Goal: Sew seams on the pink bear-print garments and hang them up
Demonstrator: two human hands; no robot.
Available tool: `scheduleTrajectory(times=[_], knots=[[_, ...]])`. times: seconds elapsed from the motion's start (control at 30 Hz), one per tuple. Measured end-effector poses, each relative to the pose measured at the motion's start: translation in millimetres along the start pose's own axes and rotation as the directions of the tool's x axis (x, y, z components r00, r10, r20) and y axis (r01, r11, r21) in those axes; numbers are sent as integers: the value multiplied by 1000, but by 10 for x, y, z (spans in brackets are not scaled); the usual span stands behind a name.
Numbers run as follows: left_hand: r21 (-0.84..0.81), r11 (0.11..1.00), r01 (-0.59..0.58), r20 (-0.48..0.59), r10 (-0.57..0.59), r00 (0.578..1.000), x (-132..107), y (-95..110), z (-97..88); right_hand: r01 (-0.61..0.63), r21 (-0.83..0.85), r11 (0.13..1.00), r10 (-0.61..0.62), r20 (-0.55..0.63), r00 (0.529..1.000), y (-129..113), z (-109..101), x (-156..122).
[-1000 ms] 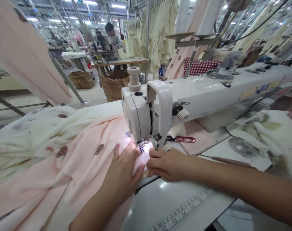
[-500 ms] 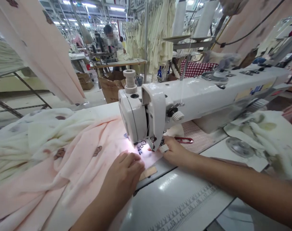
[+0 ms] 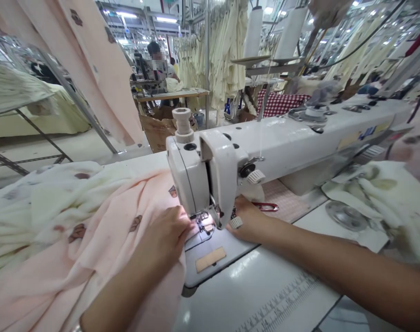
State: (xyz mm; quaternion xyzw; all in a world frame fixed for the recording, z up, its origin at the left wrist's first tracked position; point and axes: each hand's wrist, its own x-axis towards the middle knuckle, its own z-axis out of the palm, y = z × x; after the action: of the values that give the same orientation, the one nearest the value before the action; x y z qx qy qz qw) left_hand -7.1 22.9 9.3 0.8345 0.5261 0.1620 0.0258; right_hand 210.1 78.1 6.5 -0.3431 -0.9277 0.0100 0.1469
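Observation:
A white sewing machine [image 3: 223, 170] stands in front of me, its lamp lighting the presser foot [image 3: 201, 226]. Pink printed fabric [image 3: 116, 240] lies in folds left of the needle. My left hand [image 3: 168, 226] is closed on the edge of this fabric, just left of the foot, with its fingers curled together. On the other side of the machine head, my right hand [image 3: 247, 219] rests by the bed; the head and a white knob hide its fingers. Red thread snips [image 3: 266, 207] lie just behind the right hand. The metal bed plate [image 3: 192, 272] shows bare in front of the foot.
Cream printed fabric [image 3: 50, 198] is heaped at the left. A ruler scale [image 3: 282, 304] marks the table's front. Thread cones [image 3: 254, 32] stand above the machine. Pink cloth [image 3: 99, 74] hangs at upper left. A person [image 3: 157, 60] sits at another machine beyond.
My left hand has drawn left with the pink fabric, away from the foot, uncovering the bed plate. My right hand has stayed beside the machine head. The view has shifted slightly.

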Motion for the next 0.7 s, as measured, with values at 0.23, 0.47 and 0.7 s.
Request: scheduleTrajectory(times=[0.23,0.47,0.7], knots=[[400,906,141,186,-231,955,-324,534,-151,132,44,990,-129,-73,989,33,-68,-113],[419,906,-56,244,-53,968,-374,758,-52,533,203,822,-520,-117,846,-216,-45,-265],[343,939,-5,241,-83,967,-264,457,-89,418,130,899,-410,-90,908,-222,28,-303]])
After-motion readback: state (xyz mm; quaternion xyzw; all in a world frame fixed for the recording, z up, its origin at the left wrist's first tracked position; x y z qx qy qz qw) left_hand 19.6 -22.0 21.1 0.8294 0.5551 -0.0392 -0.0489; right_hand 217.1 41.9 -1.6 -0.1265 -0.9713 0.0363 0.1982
